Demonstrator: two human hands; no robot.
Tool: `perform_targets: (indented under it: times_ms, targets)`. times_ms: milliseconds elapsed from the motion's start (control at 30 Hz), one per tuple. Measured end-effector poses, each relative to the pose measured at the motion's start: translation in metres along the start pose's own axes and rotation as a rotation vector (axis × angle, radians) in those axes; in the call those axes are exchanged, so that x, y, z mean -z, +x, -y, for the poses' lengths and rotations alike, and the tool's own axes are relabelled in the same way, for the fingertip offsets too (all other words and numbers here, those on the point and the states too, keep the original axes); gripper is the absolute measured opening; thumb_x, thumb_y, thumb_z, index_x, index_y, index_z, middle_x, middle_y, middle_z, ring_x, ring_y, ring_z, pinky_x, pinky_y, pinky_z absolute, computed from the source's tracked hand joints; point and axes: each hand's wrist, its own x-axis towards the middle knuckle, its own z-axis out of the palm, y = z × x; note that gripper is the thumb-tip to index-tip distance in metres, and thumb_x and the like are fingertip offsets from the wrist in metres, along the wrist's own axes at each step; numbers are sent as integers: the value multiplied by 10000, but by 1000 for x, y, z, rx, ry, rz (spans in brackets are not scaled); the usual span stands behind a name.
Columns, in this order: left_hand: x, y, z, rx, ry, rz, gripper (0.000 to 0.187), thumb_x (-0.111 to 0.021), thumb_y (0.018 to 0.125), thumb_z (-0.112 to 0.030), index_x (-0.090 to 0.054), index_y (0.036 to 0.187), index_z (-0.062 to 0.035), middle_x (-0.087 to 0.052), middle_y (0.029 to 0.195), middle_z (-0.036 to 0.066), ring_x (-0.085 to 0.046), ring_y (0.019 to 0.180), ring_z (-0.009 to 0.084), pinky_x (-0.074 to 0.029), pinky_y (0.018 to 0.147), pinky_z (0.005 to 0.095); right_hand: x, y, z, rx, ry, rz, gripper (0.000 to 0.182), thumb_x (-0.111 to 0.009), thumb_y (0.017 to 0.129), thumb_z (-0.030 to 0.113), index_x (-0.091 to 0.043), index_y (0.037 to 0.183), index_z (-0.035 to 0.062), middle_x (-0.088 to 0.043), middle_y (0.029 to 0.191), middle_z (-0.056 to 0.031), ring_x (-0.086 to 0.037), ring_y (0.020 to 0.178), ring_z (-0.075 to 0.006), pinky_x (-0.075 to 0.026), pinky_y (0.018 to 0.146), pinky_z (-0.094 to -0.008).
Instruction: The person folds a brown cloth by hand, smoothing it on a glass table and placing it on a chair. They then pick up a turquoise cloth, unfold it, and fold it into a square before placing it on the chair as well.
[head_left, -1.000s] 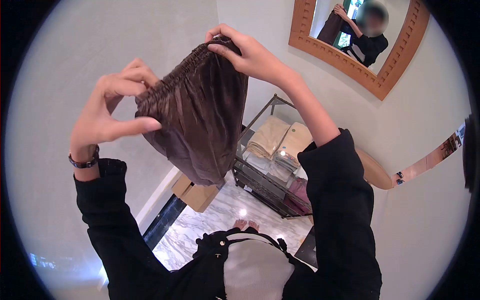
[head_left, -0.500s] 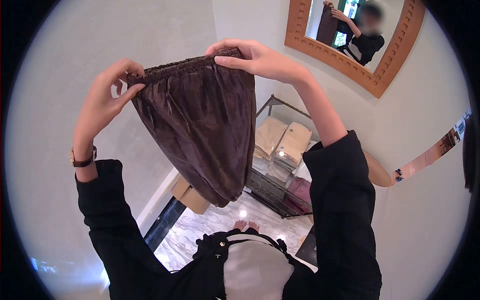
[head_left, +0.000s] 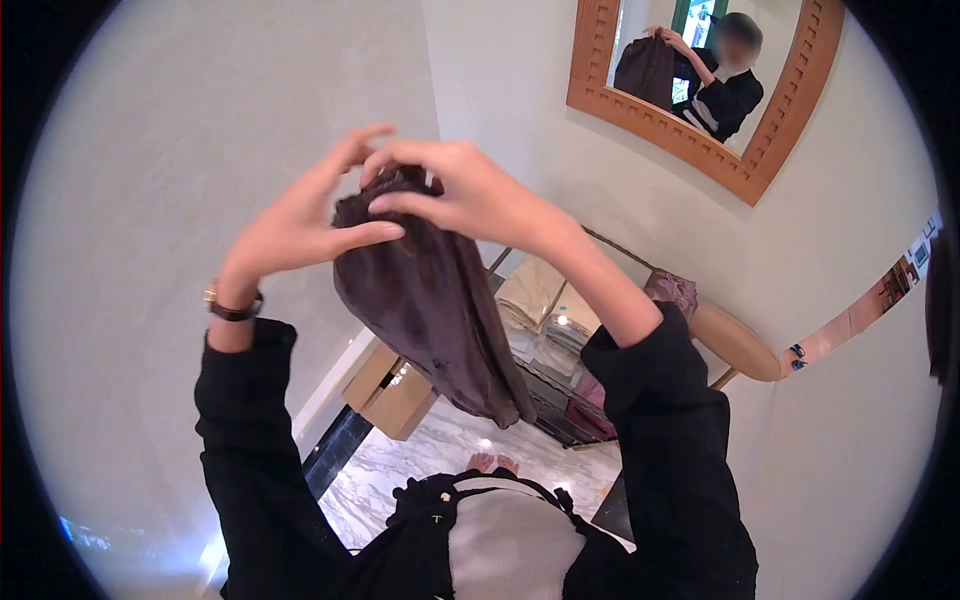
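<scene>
A dark brown garment (head_left: 430, 300) with a gathered elastic waistband hangs in front of me, bunched at the top and tapering down to the right. My right hand (head_left: 450, 190) is closed on the bunched waistband, its thumb in front and fingertips curled over the top. Beside it, my left hand (head_left: 315, 215) has its fingers stretched out, wide apart from the thumb. The left thumb lies against the front of the cloth, below the right thumb. Part of the waistband is hidden behind both hands.
A metal rack (head_left: 560, 400) with folded cream cloths (head_left: 530, 290) stands beyond the garment. Cardboard boxes (head_left: 390, 400) sit on the marble floor (head_left: 390, 480) by the left wall. A wood-framed mirror (head_left: 755, 180) hangs upper right, above a round tan object (head_left: 735, 342).
Both hands have come together, bunching the waistband that was stretched between them. My left hand has moved right and its fingers have spread. The garment now hangs narrower.
</scene>
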Motion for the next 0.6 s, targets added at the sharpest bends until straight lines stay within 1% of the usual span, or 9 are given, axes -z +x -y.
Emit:
perform_targets:
  times_ms: [33, 133, 233, 333, 433, 467, 533, 567, 600]
  targets:
    - [-7, 2, 2, -1, -71, 0, 549, -720, 848, -143, -480, 1335, -65, -616, 1166, 104, -601, 1017, 190, -475, 884, 295, -3, -1, 5, 8, 41, 7, 221, -682, 882, 166, -618, 1065, 60, -694, 926, -59, -627, 781, -136, -462, 635, -275]
    - [-2, 11, 9, 347, -134, 278, 376, -688, 896, -180, -585, 1220, -18, -673, 987, 53, -613, 946, 106, -489, 846, 272, 3, -8, 18, -213, 77, -44, 219, -703, 838, 112, -593, 1000, 14, -668, 897, -174, -664, 811, -318, -519, 733, -369]
    - [-5, 10, 13, 263, -539, 85, 259, -638, 942, -179, -634, 1120, 10, -678, 928, 33, -569, 863, 45, -493, 775, 259, 5, -20, 19, -411, 104, -241, 228, -709, 853, 151, -588, 977, 3, -650, 943, -166, -635, 784, -299, -514, 695, -373]
    - [-13, 13, 3, 207, -546, -131, 262, -598, 968, -169, -612, 1140, 28, -680, 936, 26, -555, 847, 51, -487, 745, 266, -3, -36, 19, -278, 187, -404, 319, -721, 857, 202, -561, 1037, -7, -626, 1016, -170, -597, 774, -306, -501, 679, -381]
    - [-19, 16, -15, 116, -280, -185, 228, -588, 965, -162, -611, 1077, 35, -685, 876, 70, -599, 741, 134, -485, 697, 281, -8, -55, 8, -65, -211, -263, 421, -737, 848, 221, -525, 1119, -21, -607, 1044, -181, -587, 814, -319, -495, 713, -370]
    - [-19, 18, -19, 86, -167, -153, 207, -600, 950, -143, -603, 1069, 27, -675, 867, 99, -612, 741, 183, -485, 686, 297, -7, -58, 10, -109, -246, -182, 449, -745, 843, 217, -525, 1146, -32, -607, 1038, -197, -605, 897, -338, -494, 790, -368]
    - [-20, 22, -26, 23, 61, -88, 180, -624, 918, -106, -588, 1052, 9, -655, 850, 156, -639, 741, 283, -485, 663, 329, -12, -61, 23, -203, -112, -315, 404, -742, 845, 209, -553, 1099, -42, -606, 1043, -201, -610, 933, -350, -492, 809, -374]
    - [-24, 23, -31, -23, 116, -115, 167, -632, 905, -106, -579, 1023, 0, -630, 830, 170, -619, 735, 313, -477, 645, 346, -13, -62, 28, -250, -45, -381, 382, -741, 847, 206, -566, 1075, -46, -605, 1046, -203, -612, 950, -355, -491, 819, -377]
    - [-29, 23, -36, -69, 172, -144, 156, -641, 892, -105, -570, 994, -10, -604, 810, 184, -599, 728, 344, -469, 627, 364, -15, -63, 30, -235, 21, -401, 365, -739, 848, 198, -574, 1050, -58, -607, 1035, -212, -615, 939, -369, -492, 807, -388]
